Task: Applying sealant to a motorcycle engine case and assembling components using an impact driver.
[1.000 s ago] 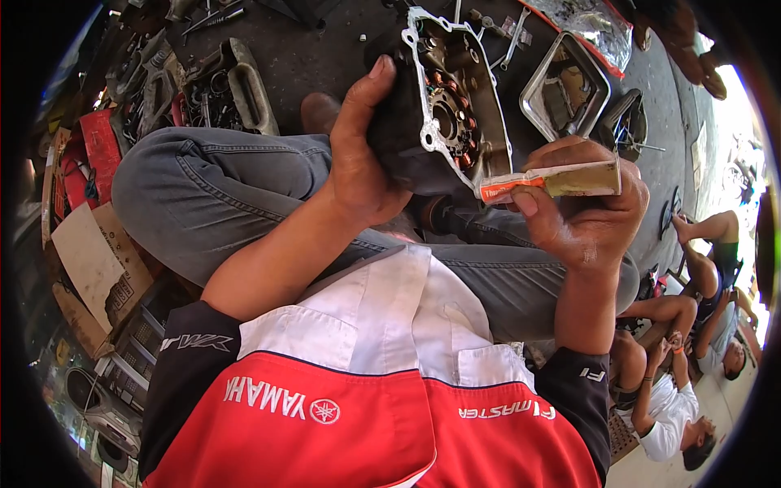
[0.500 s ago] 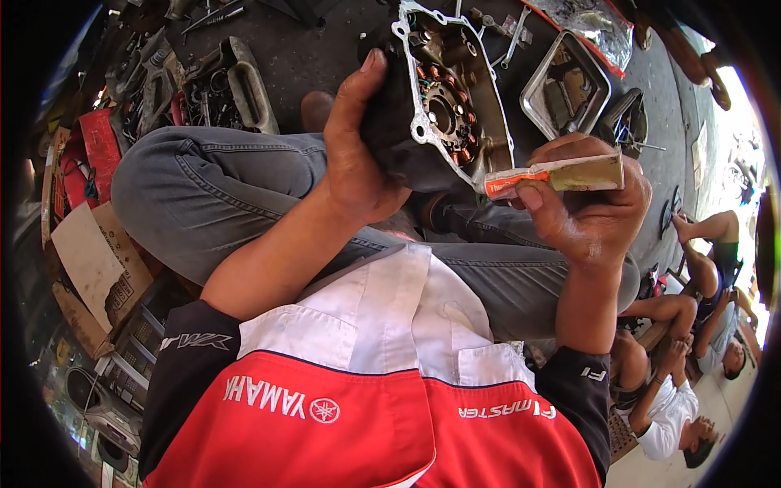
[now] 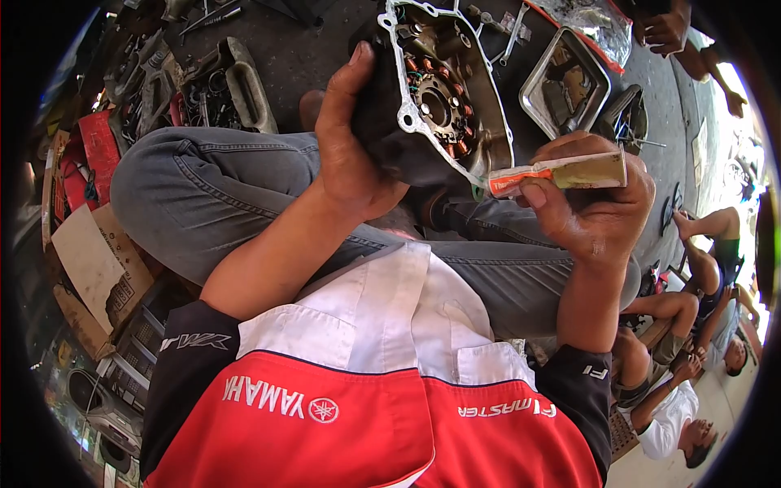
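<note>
My left hand (image 3: 348, 159) holds a dark engine side cover (image 3: 488, 114) up above my lap, its open inside facing up and to the right. Within the cover sits a round stator (image 3: 438, 110) with copper coils. Pale grey-white paste (image 3: 409, 119) shows along much of the cover's rim. My right hand (image 3: 602, 211) pinches an orange and white squeeze tube (image 3: 582, 172), apparently of sealant, partly flattened. The tube's left end lies at the cover's lower corner; whether its tip touches the rim is hard to see.
A square metal tray (image 3: 606, 93) with parts stands beyond my right hand. A wrench (image 3: 514, 37) lies at the far side, near a clear plastic bag (image 3: 590, 28). Tool bins (image 3: 248, 93) and cardboard (image 3: 93, 260) are at left. People (image 3: 671, 407) sit at right.
The cover has shifted slightly left and turned so more of its inside shows. The tube has moved a little to the right. Another person's hand has come lower at the upper right.
</note>
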Action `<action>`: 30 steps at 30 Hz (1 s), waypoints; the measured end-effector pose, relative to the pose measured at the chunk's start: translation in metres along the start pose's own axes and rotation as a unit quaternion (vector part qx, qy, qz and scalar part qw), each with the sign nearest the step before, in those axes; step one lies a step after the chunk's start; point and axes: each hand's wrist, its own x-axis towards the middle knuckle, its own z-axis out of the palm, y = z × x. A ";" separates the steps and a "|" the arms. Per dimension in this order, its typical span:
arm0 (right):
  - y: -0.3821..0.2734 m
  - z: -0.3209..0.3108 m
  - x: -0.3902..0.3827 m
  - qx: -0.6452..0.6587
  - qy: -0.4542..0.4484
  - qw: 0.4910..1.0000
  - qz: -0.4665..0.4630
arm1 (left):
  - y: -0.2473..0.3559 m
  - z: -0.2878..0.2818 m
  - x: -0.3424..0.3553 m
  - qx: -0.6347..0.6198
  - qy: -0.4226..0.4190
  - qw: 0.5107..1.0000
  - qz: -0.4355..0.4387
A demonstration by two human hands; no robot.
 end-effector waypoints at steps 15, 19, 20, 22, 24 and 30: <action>-0.006 0.011 0.006 -0.009 0.009 1.000 0.020 | 0.000 -0.003 -0.001 0.000 -0.009 1.000 0.002; -0.002 0.009 0.006 -0.002 -0.008 0.998 -0.063 | -0.001 -0.006 -0.001 0.010 -0.003 1.000 0.009; -0.005 0.010 0.004 0.006 0.005 1.000 -0.014 | -0.001 -0.003 0.000 0.003 -0.001 1.000 0.007; -0.011 0.012 0.004 0.001 0.007 1.000 0.008 | -0.001 -0.002 -0.002 -0.004 0.001 1.000 0.005; -0.009 0.011 0.005 -0.006 0.011 0.999 0.030 | -0.001 -0.001 -0.002 -0.012 0.006 1.000 0.005; -0.006 0.010 0.004 0.014 0.017 1.000 -0.021 | 0.001 -0.006 0.000 0.008 -0.020 1.000 -0.002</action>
